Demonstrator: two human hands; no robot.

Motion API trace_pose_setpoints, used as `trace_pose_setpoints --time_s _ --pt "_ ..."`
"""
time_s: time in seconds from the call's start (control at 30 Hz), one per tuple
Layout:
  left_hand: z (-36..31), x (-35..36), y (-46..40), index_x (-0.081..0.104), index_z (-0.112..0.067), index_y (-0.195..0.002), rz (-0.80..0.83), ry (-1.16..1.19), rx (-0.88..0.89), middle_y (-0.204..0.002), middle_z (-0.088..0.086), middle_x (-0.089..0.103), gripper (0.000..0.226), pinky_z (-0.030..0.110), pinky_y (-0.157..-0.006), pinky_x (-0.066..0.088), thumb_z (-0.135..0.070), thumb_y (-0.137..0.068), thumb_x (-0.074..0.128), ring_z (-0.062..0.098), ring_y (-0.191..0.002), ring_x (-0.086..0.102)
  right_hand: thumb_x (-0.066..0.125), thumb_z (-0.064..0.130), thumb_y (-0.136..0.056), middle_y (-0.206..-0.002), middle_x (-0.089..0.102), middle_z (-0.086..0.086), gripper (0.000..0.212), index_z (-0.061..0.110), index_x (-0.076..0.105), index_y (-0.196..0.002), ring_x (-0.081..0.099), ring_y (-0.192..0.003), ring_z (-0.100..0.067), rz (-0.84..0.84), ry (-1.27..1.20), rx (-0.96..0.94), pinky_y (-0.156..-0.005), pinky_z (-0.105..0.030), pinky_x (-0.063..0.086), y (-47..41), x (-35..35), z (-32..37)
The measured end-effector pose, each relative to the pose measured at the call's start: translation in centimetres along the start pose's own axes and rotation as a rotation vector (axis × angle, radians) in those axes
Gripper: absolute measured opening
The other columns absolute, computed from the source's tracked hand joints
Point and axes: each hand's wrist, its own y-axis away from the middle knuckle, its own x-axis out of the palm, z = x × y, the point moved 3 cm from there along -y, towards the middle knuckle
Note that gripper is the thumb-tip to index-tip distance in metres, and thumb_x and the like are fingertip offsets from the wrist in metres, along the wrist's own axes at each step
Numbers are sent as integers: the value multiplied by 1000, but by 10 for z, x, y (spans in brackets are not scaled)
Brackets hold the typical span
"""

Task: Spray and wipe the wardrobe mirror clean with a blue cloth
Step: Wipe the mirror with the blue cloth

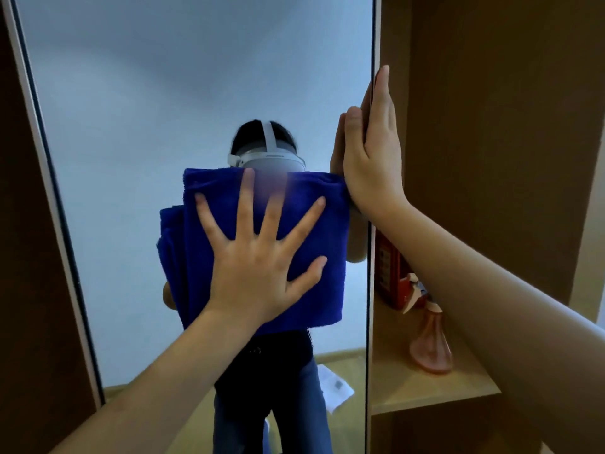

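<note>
Pressing flat with spread, straight fingers, the left hand [258, 253] pins the blue cloth [262, 250] against the wardrobe mirror [147, 109]; the grip here is released, a palm push and not a clench, with no finger curled round the fabric. The cloth is folded into a thick pad and lies on the glass at about mid-height, near its right edge, hiding most of the reflected person behind it. The right hand [373, 149] is also released, its fingers straight and together, laid along the mirror door's right edge [371, 257] as if to steady the door against the push.

Beyond that edge, on the wooden shelf [435, 391] inside the wardrobe, stands a pinkish spray bottle [430, 345], with a red box [389, 273] just behind it; neither hand touches them.

By my reading the wiping step is in hand, with spraying set aside, though whether the glass is wet cannot be told. Large parts of the mirror above, left and below the cloth lie away from it, so the next move calls for sliding the pad across them under even palm pressure, the right hand bracing the door so it does not swing.
</note>
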Motion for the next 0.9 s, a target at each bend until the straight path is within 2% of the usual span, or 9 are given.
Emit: trace_pose_setpoints --time_s 0.13,0.3,0.47,0.53,0.6,0.63,0.7,0.8,0.9 --pt "-18 5 11 17 -36 -153 32 37 -36 -161 14 14 69 79 -103 4 -67 -92 30 44 -146 7 32 26 -107 -164 12 -6 59 11 2 -156 12 -108 36 26 36 -12 -69 15 20 3 -1 6" --pt "-47 21 53 23 -37 -151 72 68 116 -160 13 18 73 80 -102 7 -68 -87 39 44 -145 14 30 28 -107 -164 10 -4 58 12 3 -156 7 -103 39 13 73 -20 -68 17 17 10 0 5" --pt "-31 15 36 24 -39 -151 19 40 125 -160 11 18 70 78 -104 6 -68 -88 35 41 -146 13 31 28 -107 -164 9 -4 58 11 4 -156 12 -120 33 -9 101 -53 -78 15 16 33 -2 -1" --pt "-25 11 26 24 -39 -151 -1 25 86 -160 11 17 68 77 -105 3 -68 -90 32 41 -147 10 31 32 -107 -165 7 -1 59 15 4 -157 15 -138 10 -22 120 -60 -85 13 17 45 -4 -3" --pt "-27 10 25 23 -38 -151 -8 22 60 -161 11 16 67 77 -105 2 -67 -91 30 41 -147 8 31 34 -107 -165 6 1 59 16 6 -157 11 -148 -7 -41 164 -113 -106 -1 20 59 -4 -2" --pt "-29 11 27 23 -38 -151 -11 26 49 -161 10 16 66 77 -105 3 -67 -92 29 41 -147 7 31 33 -107 -165 8 0 57 15 9 -157 10 -149 -10 -43 193 -160 -117 -16 20 68 -2 0" --pt "-35 13 35 22 -38 -151 -18 46 24 -161 9 15 65 77 -105 2 -67 -93 28 40 -147 6 31 30 -107 -164 14 0 54 14 16 -156 6 -150 -11 -19 224 -247 -123 -31 11 87 6 5" --pt "-45 21 53 12 -32 -153 -25 63 -15 -162 6 11 65 75 -106 0 -62 -96 24 38 -148 2 32 27 -107 -162 21 3 48 18 25 -154 7 -150 -8 -4 145 -265 -121 -21 9 114 14 5" --pt "-51 29 66 2 -21 -155 -45 53 -63 -163 4 5 66 73 -108 2 -53 -101 23 33 -149 -2 32 24 -107 -160 27 2 45 16 31 -152 12 -150 -8 -55 59 -250 -123 -37 17 150 16 -4"
